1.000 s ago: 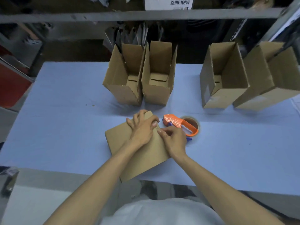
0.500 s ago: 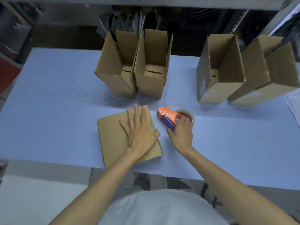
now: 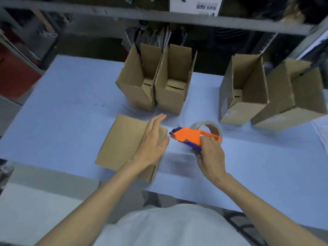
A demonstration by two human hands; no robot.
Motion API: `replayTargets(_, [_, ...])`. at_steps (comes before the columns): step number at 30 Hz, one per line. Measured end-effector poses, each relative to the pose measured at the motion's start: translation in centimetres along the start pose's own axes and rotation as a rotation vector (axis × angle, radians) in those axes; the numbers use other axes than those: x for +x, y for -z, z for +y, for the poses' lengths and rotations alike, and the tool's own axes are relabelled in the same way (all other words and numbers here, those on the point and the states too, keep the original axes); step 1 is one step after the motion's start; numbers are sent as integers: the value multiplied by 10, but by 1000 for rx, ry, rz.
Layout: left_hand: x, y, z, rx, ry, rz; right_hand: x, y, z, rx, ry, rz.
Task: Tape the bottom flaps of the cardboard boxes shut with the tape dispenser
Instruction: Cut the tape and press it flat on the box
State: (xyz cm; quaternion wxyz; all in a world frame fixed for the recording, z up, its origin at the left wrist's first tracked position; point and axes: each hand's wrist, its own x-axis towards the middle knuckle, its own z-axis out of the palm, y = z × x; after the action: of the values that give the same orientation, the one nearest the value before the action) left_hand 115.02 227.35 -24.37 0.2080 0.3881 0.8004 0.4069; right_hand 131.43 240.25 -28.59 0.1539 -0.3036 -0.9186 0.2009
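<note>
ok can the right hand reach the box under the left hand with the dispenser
Probably yes. The right hand grips the tape dispenser, its nose just short of the box, nothing between. The left hand lies flat on the box's right side and may need to shift.

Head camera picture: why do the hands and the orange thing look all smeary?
In the head view, the right hand gripping the tape dispenser and the front corner of the near box under the left hand are motion-blurred; the upright boxes behind look sharper.
</note>
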Motion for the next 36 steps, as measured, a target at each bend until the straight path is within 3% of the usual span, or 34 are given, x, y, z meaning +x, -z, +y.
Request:
replayTargets(3, [-1,16,21,-75,-83,-101,-4,28,-5,14,151,34])
replayTargets(7, [-1,28,32,-95,-100,-183,-2,42,-3,84,219,-60])
replayTargets(14, [0,26,14,-223,139,-136,10,55,-6,620,-95,-503])
replayTargets(18, [1,26,1,-103,283,-139,4,42,-24,499,-41,-426])
replayTargets(23, [-4,42,-3,-401,473,-256,2,37,-27,379,81,-254])
replayTargets(36, [-3,36,3,-176,405,-150,1,38,-28,415,141,-165])
